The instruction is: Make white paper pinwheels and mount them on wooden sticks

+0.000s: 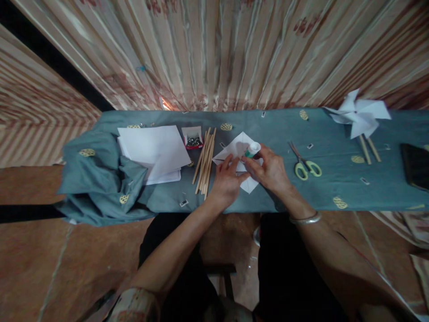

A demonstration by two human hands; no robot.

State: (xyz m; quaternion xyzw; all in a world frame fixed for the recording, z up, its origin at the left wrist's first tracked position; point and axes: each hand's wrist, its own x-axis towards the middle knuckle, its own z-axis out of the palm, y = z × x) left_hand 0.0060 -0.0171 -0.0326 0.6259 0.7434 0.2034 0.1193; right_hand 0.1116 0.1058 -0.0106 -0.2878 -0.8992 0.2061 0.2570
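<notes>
A square white paper point(240, 139) with crease lines lies on the cloth in front of me, turned so a corner points away. My left hand point(228, 180) rests on its left part, fingers spread and pressing down. In my right hand point(271, 169) is a glue stick point(252, 149), white with a green band, tilted over the middle of the paper. The fingers hide its lower end, so its contact with the paper does not show. Close by on the right are scissors point(303, 164) with yellow-green handles, blades partly apart.
Left of the paper lie several wooden sticks point(205, 163), a small open box of metal pins point(193, 139) and stacked white sheets point(154, 150). White paper pinwheels point(360, 114) on sticks lie far right, near a dark object point(415, 165). Bunched tablecloth point(100, 174) covers the left end.
</notes>
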